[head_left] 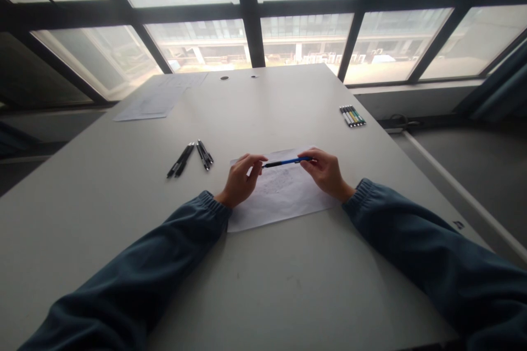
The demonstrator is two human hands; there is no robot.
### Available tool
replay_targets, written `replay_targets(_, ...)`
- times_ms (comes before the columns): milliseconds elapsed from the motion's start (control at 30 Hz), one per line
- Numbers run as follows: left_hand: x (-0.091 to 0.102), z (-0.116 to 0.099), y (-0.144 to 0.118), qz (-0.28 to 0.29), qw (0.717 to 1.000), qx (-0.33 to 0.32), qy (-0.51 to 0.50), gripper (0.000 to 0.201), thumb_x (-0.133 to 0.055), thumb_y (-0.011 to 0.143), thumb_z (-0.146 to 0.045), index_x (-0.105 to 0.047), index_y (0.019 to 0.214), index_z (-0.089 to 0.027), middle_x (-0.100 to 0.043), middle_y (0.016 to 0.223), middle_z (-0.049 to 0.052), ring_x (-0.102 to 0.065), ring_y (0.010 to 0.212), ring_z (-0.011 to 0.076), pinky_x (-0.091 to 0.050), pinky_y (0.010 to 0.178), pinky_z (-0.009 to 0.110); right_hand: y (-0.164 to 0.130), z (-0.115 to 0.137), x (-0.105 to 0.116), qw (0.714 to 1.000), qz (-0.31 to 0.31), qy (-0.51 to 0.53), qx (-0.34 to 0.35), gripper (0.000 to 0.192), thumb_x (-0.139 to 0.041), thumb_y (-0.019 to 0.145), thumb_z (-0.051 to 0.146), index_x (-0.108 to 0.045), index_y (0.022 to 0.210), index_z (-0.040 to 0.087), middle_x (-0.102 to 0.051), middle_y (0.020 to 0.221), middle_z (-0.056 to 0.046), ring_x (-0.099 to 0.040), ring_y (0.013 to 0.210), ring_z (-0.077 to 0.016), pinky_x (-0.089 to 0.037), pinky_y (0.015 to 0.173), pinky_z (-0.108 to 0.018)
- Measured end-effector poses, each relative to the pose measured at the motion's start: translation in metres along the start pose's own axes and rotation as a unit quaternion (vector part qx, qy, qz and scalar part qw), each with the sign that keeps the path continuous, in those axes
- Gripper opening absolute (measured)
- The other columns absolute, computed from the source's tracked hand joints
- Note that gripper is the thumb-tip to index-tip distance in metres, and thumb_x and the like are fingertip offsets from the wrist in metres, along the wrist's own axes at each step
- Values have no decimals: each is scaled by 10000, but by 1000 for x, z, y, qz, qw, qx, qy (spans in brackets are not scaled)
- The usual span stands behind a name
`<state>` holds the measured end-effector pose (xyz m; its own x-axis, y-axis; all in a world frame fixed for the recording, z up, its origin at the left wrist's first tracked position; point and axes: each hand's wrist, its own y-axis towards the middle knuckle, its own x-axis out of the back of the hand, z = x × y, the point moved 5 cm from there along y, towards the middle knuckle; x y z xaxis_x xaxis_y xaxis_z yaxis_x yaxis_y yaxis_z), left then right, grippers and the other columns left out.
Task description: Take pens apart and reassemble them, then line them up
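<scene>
A blue pen with a black grip section [287, 162] is held level between my two hands, above a white sheet of paper [280, 205]. My right hand [325, 171] pinches its blue end. At the other end, the fingers of my left hand [242, 178] are closed around the pen's tip; exactly what they grip there is partly hidden. Grey scribbled marks show on the paper beneath the pen.
Several black pens [180, 160] lie left of the paper, beside a smaller group of black pens [205, 154]. Several coloured pens [352, 115] lie side by side near the right edge of the white table [263, 285]. More paper sheets [148, 100] rest at the far left.
</scene>
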<state>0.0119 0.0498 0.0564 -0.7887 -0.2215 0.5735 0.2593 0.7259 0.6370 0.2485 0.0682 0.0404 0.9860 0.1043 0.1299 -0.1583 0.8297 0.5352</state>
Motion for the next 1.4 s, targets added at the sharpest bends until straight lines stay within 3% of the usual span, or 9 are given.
replay_targets(300, 2, 3, 1, -24, 999, 28, 27, 203, -544, 982, -333, -698, 1018, -205, -668, 665, -3, -640, 718, 149, -509, 734, 289, 1, 2, 2, 1000, -10, -8, 0, 145, -681, 872, 309, -710, 961, 199, -668, 943, -57, -643, 847, -174, -554, 697, -290)
replay_targets(600, 2, -2, 6, -16, 998, -32, 45, 143, -654, 919, -326, -741, 928, -213, -745, 842, 43, -634, 796, 175, -514, 792, 336, 3, -2, 8, 999, -30, -16, -10, 158, -679, 865, 323, -702, 959, 199, -652, 924, -43, -635, 837, -168, -549, 695, -283)
replay_targets(900, 5, 0, 6, -9, 997, -30, 67, 90, -612, 935, -265, -672, 906, -205, -695, 866, 34, -601, 855, 186, -493, 820, 348, 7, -3, 14, 999, -38, -23, -21, 172, -680, 851, 320, -707, 967, 196, -672, 932, -51, -643, 844, -179, -551, 689, -293)
replay_targets(1033, 7, 3, 5, -26, 996, -8, 82, 105, -573, 952, -264, -643, 904, -202, -666, 868, 37, -587, 859, 193, -481, 824, 353, 11, -4, 25, 997, -63, -15, -30, 181, -692, 828, 302, -713, 959, 178, -680, 885, -49, -637, 781, -167, -534, 658, -290)
replay_targets(1233, 10, 11, 2, -50, 993, 26, 105, 118, -553, 960, -281, -625, 916, -199, -651, 881, 40, -576, 867, 197, -471, 792, 338, 17, -20, 47, 991, -122, 6, -49, 184, -697, 803, 293, -713, 937, 168, -600, 658, 10, -539, 580, -122, -465, 541, -267)
replay_targets(1400, 11, 13, 1, -58, 992, 40, 109, 120, -545, 964, -275, -624, 926, -194, -642, 867, 38, -571, 856, 193, -468, 780, 338, 20, -34, 56, 982, -172, 30, -69, 201, -702, 799, 323, -716, 927, 168, -604, 653, 13, -517, 546, -107, -456, 526, -262)
